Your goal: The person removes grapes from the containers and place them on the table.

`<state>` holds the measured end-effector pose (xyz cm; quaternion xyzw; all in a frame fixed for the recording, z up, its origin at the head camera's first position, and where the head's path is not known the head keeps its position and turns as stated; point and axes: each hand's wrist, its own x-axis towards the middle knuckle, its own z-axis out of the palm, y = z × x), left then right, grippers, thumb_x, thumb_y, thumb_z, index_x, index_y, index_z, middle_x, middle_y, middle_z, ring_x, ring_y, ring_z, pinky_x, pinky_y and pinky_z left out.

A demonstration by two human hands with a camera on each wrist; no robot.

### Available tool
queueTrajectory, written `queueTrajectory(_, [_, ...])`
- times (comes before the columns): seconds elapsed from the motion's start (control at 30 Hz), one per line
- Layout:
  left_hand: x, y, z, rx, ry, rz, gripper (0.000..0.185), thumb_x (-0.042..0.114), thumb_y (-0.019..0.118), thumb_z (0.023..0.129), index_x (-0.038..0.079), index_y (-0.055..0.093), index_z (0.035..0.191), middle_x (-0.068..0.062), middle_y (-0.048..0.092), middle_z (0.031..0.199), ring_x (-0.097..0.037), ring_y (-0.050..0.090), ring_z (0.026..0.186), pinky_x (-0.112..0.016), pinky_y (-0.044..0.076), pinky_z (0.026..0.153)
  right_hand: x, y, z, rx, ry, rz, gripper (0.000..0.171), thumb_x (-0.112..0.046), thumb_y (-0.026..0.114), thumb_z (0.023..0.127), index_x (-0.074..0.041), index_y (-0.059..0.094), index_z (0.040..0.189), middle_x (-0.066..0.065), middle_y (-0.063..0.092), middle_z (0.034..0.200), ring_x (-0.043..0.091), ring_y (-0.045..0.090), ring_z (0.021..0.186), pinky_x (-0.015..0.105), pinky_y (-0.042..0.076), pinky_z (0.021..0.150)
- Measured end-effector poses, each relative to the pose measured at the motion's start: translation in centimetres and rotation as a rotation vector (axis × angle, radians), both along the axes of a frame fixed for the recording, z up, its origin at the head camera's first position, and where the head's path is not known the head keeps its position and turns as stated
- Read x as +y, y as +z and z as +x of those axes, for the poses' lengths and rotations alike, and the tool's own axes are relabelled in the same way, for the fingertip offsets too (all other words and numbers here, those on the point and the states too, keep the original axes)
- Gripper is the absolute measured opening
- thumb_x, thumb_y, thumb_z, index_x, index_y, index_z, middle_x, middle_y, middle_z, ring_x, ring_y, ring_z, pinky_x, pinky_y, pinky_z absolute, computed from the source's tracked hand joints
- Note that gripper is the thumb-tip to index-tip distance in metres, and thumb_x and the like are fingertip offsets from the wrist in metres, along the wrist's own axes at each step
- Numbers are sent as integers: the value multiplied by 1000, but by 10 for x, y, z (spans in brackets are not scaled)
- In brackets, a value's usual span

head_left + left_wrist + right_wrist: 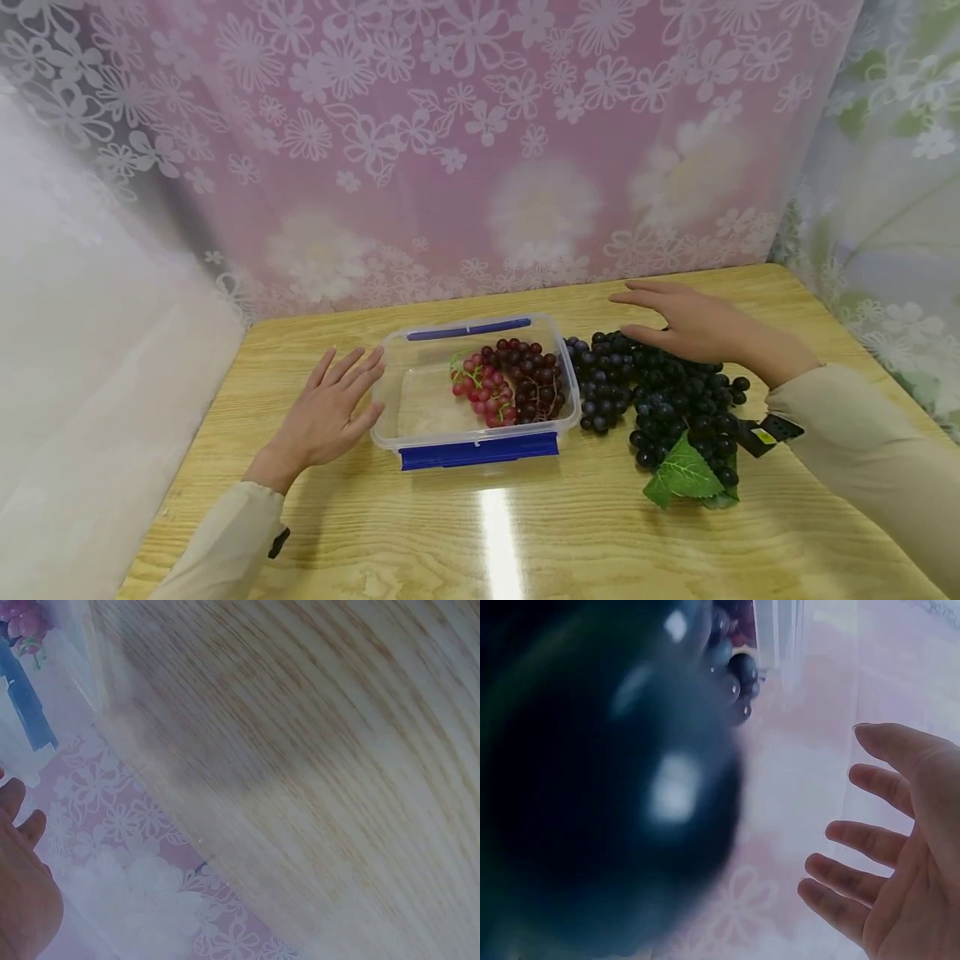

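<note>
A clear plastic container (420, 398) with blue clips stands on the wooden table (525, 533) and holds a small bunch of red and dark grapes (510, 379). My left hand (330, 412) lies flat with straight fingers just left of the container, fingertips near its wall. A large bunch of dark grapes (660, 400) with a green leaf (686, 475) lies right of the container. My right hand (686, 321) hovers flat over the top of that bunch, fingers spread and holding nothing. In the right wrist view the open right hand (885, 855) shows beside blurred dark grapes (592, 795).
A pink flowered curtain (480, 142) hangs close behind the table. White drapery (90, 333) borders the left side and a greenish flowered cloth (900, 208) the right. A black tag (768, 433) lies by the large bunch.
</note>
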<state>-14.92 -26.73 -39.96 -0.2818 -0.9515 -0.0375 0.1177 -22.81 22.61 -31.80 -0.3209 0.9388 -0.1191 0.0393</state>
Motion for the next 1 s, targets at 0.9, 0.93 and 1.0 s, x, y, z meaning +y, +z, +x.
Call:
queueTrajectory(0.9, [-1, -5, -2, 3, 8, 11, 55, 40, 37, 102, 7, 39, 147, -4, 27, 155, -27, 22, 141, -47, 1, 115, -93, -8, -4, -44, 175, 14, 48, -35, 54, 98, -13, 50, 141, 16, 38, 147, 38, 34, 134, 58, 31, 104])
queueTrajectory(0.93, [-1, -5, -1, 1, 8, 15, 55, 40, 36, 103, 7, 39, 147, -4, 27, 155, -27, 23, 141, -47, 0, 115, -96, -8, -3, -47, 180, 16, 47, -35, 55, 98, -13, 51, 140, 16, 39, 146, 37, 35, 133, 57, 32, 104])
queueTrajectory(1.0, [-1, -6, -1, -4, 10, 18, 55, 39, 37, 102, 7, 39, 147, -3, 26, 155, -27, 23, 141, -47, 0, 115, -103, -10, -3, -45, 198, 31, 46, -34, 55, 98, -12, 53, 138, 16, 41, 145, 37, 36, 132, 56, 33, 104])
